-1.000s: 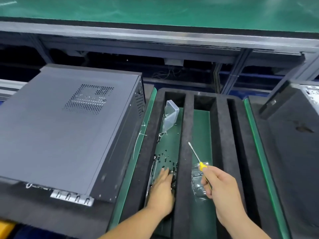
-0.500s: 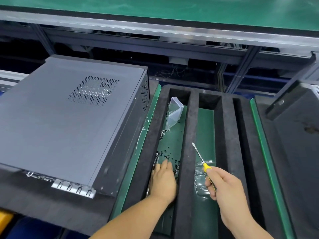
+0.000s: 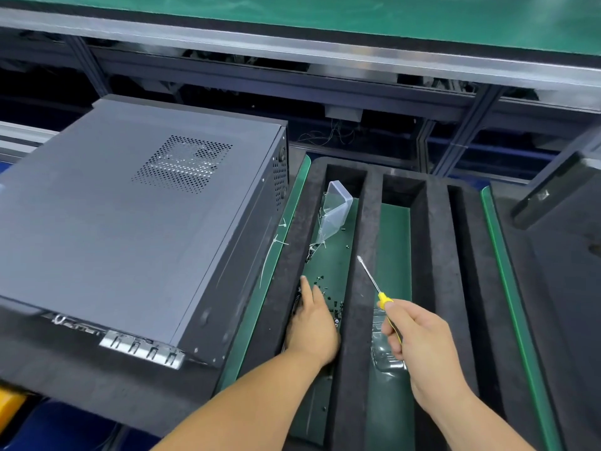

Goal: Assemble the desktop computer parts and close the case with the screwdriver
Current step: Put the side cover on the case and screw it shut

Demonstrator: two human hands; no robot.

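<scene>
A grey desktop case (image 3: 123,229) lies on its side at the left, its vented side panel on top. My right hand (image 3: 419,340) holds a yellow-handled screwdriver (image 3: 374,281), with the shaft pointing up and left over the foam tray (image 3: 361,242). My left hand (image 3: 313,323) rests palm down in the tray's left slot, its fingers stretched over several small black screws (image 3: 328,291) scattered on the green floor. Whether it holds a screw is hidden under the hand.
A clear plastic box (image 3: 338,203) leans at the far end of the left slot, with white cable ties (image 3: 276,245) beside it. A clear plastic bag (image 3: 383,356) lies in the middle slot below my right hand. A second dark case part (image 3: 559,190) sits at the right. A conveyor frame (image 3: 292,53) runs behind.
My left hand has slid a little forward along the left slot over the screws. My right hand and the screwdriver stay nearly still. The view has shifted slightly.
</scene>
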